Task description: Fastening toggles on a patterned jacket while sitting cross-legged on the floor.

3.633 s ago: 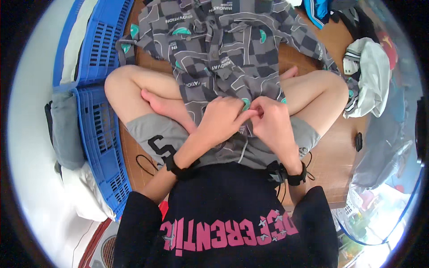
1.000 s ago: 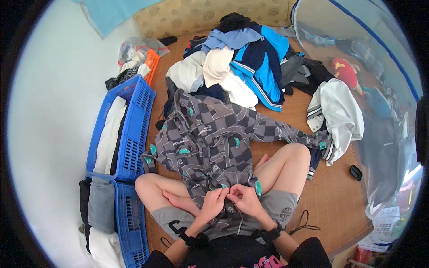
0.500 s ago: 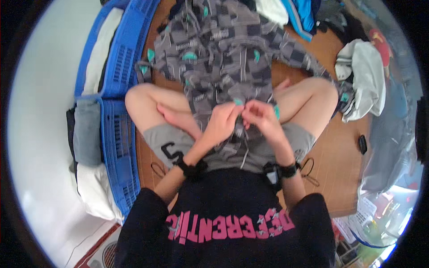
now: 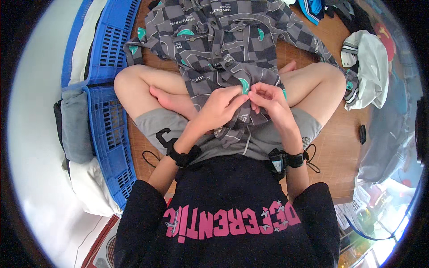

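A dark grey checked jacket (image 4: pixel 210 58) with green patches and a buttoned front lies spread out before me. Its lower end reaches over my lap between my crossed legs. My left hand (image 4: pixel 220 107) pinches the jacket's front near the hem, beside a green patch (image 4: pixel 244 85). Close against it, my right hand (image 4: pixel 271 100) is closed on the same stretch of cloth, its thumb and fingertips meeting my left fingertips. Whether a button sits between the fingers is hidden. Both wrists wear black straps, and the right one carries a small black device (image 4: pixel 278 163).
Two blue plastic baskets (image 4: pixel 92 89) with folded clothes stand along the white wall at left. A white garment with striped cuffs (image 4: pixel 373 71) lies at right, near a small black object (image 4: pixel 362 134). Blue clothing (image 4: pixel 308 10) and dark clothing lie at the far right on the brown floor mat (image 4: pixel 335 174).
My view has shifted, so jacket, legs and baskets appear higher in the picture. Both hands stay together at the jacket's front, and their fingertips now show slightly farther up and right.
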`<move>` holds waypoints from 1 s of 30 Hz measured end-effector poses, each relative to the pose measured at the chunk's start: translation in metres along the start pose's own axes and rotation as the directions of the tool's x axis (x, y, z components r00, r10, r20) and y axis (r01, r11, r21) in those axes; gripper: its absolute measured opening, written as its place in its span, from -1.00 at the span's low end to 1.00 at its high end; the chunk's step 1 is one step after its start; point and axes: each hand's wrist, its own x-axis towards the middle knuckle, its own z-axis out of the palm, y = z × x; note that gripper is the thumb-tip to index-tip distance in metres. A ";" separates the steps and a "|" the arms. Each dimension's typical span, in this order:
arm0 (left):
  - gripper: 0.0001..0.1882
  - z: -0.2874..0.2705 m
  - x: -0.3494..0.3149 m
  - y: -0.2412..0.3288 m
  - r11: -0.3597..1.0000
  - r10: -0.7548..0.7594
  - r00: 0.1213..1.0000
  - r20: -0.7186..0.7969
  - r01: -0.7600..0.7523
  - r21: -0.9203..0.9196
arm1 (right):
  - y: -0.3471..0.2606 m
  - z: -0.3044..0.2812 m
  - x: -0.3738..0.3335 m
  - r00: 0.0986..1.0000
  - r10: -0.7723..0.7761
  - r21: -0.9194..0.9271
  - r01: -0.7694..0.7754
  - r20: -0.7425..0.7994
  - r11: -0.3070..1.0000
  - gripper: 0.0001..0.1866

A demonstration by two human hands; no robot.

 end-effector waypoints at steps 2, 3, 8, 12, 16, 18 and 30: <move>-0.78 -0.003 0.000 0.002 1.000 -0.017 1.000 0.025 0.017 0.003 | -0.002 -0.005 0.000 0.999 0.034 0.001 -0.034 0.032 0.999 -0.86; -0.78 -0.006 0.001 0.003 1.000 -0.018 1.000 0.023 0.018 -0.003 | -0.002 -0.007 0.000 0.997 0.044 -0.002 -0.044 0.058 0.999 -0.85; -0.80 -0.014 0.004 0.002 0.994 -0.095 0.981 0.170 0.102 -0.034 | -0.001 -0.006 -0.001 0.993 0.057 -0.012 -0.056 0.102 0.998 -0.83; -0.84 -0.008 0.007 0.007 0.986 -0.156 0.985 0.074 0.151 0.069 | -0.004 0.005 0.000 0.995 -0.063 -0.077 0.056 -0.084 0.995 -0.86; -0.90 0.005 0.001 0.018 0.999 0.004 0.933 -0.361 0.011 0.041 | -0.003 0.019 -0.002 0.963 -0.141 -0.149 0.109 -0.228 0.983 -0.88; -0.86 0.005 -0.003 0.025 0.994 0.049 0.912 -0.407 -0.005 0.108 | -0.001 0.024 -0.004 0.960 -0.156 -0.165 0.119 -0.233 0.979 -0.88; -0.81 0.004 -0.013 0.038 0.970 -0.143 0.903 -0.405 0.209 0.123 | 0.004 0.032 -0.005 0.952 -0.177 -0.143 0.144 -0.249 0.979 -0.89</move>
